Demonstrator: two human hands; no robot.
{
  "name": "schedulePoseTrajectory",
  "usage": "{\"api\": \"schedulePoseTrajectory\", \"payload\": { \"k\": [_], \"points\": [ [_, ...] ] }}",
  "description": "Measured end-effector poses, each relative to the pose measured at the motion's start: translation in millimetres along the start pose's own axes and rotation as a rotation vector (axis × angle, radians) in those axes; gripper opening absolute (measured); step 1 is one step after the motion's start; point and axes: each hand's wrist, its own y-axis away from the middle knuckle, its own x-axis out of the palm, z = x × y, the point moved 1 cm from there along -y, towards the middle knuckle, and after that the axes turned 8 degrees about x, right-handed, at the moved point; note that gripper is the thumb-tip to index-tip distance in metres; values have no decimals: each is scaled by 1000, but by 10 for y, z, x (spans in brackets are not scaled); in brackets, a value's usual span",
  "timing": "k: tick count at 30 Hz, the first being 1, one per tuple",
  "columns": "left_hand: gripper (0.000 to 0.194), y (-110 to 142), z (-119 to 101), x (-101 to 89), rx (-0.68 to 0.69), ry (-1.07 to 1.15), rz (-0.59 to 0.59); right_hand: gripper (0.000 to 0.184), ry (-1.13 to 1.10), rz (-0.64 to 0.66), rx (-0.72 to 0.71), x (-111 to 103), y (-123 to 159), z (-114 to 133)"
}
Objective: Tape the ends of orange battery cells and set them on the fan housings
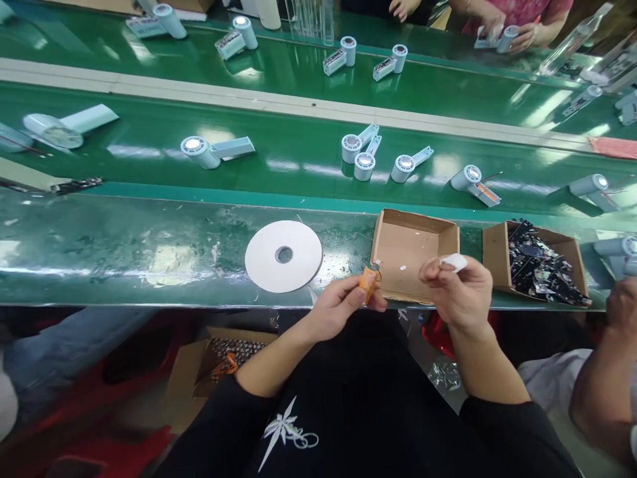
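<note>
My left hand (pixel 338 307) is closed on a small orange battery pack (pixel 369 282) with thin wires at its top, held just over the near edge of the green bench. My right hand (pixel 460 292) pinches a small white piece (pixel 454 263), apparently a pad or bit of tape, between thumb and forefinger. Both hands hover in front of an open, nearly bare cardboard tray (pixel 398 226). A flat white roll with a grey core (pixel 283 255) lies on the bench to the left of my left hand.
A second cardboard tray (pixel 495 252) holds dark circuit boards (pixel 542 269). Several pale blue handheld fan bodies (pixel 361 153) lie on the green conveyor belt (pixel 149 162). Another person's arm (pixel 604 372) is at right; more hands work across the belt (pixel 522 33). A box of parts (pixel 223 358) sits under the bench.
</note>
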Motion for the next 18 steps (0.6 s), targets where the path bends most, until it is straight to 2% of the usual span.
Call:
{"api": "schedulePoseTrajectory", "payload": {
  "k": [1,2,5,6,7,10,15,18],
  "points": [
    [56,3,25,7,-16,106,-18,16,-17,-24,12,-4,17,-39],
    [58,2,43,14,-20,175,-31,25,-3,6,41,15,32,-71],
    [57,-12,52,46,-45,156,16,64,149,242,167,176,83,-121],
    [57,-14,47,57,-64,106,46,66,200,311,189,244,101,-122],
    [57,-14,44,67,-85,54,69,61,243,357,201,309,116,-118],
    [59,1,71,87,-126,39,59,40,291,386,213,439,133,-94],
    [56,22,146,110,-215,415,47,57,316,439,159,436,127,-117],
    [55,16,147,120,-234,515,30,59,291,365,193,382,144,-201]
  ]
}}
